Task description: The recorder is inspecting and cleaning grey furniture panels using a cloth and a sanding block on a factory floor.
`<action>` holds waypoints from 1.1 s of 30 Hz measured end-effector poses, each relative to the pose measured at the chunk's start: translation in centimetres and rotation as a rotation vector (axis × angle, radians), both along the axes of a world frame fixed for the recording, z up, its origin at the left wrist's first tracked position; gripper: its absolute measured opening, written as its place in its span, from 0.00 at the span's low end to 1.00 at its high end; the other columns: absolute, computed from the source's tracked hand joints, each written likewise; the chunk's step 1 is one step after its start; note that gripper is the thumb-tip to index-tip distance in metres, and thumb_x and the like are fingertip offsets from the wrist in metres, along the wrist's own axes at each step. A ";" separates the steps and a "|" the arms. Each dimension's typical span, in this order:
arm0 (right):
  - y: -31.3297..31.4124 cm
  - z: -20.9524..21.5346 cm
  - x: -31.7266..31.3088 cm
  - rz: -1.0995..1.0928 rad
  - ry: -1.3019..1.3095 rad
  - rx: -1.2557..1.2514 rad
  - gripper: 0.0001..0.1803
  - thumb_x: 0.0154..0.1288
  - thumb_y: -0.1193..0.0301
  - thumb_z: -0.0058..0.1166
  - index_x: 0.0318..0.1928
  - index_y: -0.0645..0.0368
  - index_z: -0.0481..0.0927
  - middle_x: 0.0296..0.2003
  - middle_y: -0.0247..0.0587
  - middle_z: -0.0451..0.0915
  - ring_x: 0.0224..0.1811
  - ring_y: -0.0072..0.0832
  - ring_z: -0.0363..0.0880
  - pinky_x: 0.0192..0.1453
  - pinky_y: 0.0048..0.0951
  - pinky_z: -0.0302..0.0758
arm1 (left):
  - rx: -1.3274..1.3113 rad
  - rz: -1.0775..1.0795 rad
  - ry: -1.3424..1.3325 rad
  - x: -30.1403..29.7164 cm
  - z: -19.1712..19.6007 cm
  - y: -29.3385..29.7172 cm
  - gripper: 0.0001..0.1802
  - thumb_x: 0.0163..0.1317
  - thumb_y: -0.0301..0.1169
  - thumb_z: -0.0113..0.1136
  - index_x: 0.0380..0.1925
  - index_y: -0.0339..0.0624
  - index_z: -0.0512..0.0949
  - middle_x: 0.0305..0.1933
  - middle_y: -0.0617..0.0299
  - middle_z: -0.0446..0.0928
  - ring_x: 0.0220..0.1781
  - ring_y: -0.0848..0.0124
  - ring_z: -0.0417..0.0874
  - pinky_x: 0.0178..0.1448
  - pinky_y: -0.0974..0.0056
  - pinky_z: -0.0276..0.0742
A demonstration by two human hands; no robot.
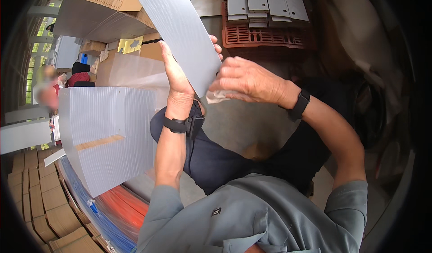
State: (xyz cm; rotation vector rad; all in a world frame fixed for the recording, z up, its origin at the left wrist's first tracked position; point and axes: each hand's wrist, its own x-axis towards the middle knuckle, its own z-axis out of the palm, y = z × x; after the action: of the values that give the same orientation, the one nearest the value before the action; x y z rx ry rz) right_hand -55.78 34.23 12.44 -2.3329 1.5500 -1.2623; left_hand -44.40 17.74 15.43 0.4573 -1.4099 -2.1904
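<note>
A long grey slat [184, 32] with a faint wood-grain face and a round hole near its far end is held up, tilted, in front of me. My left hand [176, 70] grips it from beneath, thumb along the left edge and fingertips showing past the right edge. At its near right corner, my right hand [245, 79] is closed around a pale crumpled cloth [217, 96], which is against or very close to the slat's edge. The fingers of the right hand are slightly blurred, and part of the cloth is hidden under them.
To the left stands a large stack of similar grey slats [108, 131]. More slats with holes [270, 1] lie on a reddish plastic pallet [265, 37] ahead right. Cardboard bundles [49, 194] fill the lower left, beside orange and blue plastic [121, 203]. A person [78, 75] is farther off left.
</note>
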 end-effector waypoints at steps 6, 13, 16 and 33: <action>3.6 -3.3 0.8 0.142 0.100 0.289 0.17 0.59 0.68 0.67 0.49 0.50 0.81 0.38 0.34 0.75 0.47 0.35 0.74 0.55 0.37 0.74 | 0.344 -0.192 0.297 2.2 0.3 -2.0 0.50 0.71 0.71 0.24 0.64 0.35 0.68 0.53 0.44 0.73 0.48 0.51 0.77 0.53 0.45 0.80; 1.7 1.3 -1.6 -0.370 -0.313 -0.083 0.18 0.60 0.71 0.67 0.51 0.59 0.81 0.41 0.40 0.80 0.45 0.37 0.79 0.51 0.37 0.78 | 0.236 -0.141 0.261 2.8 -0.3 -2.1 0.49 0.71 0.71 0.24 0.65 0.35 0.68 0.55 0.42 0.75 0.52 0.52 0.79 0.54 0.45 0.80; 0.0 1.9 -1.1 -0.479 -0.345 -0.098 0.18 0.64 0.67 0.66 0.51 0.61 0.80 0.43 0.42 0.81 0.46 0.38 0.81 0.51 0.37 0.79 | 0.243 -0.136 0.242 2.4 0.0 -1.1 0.49 0.71 0.71 0.24 0.66 0.37 0.68 0.55 0.42 0.76 0.54 0.53 0.80 0.56 0.46 0.79; -0.2 0.9 2.0 -0.446 -0.791 0.521 0.20 0.66 0.61 0.58 0.50 0.64 0.78 0.40 0.47 0.80 0.41 0.32 0.82 0.47 0.36 0.79 | 0.121 -0.050 0.478 2.1 -0.5 -1.8 0.52 0.69 0.74 0.27 0.72 0.39 0.61 0.60 0.37 0.72 0.57 0.51 0.80 0.55 0.44 0.82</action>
State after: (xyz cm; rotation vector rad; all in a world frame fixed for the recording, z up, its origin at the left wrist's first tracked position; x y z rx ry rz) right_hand -53.79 34.00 13.33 -1.0140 1.8053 -1.3766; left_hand -42.32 15.97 14.94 -0.0671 -1.0430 -2.2354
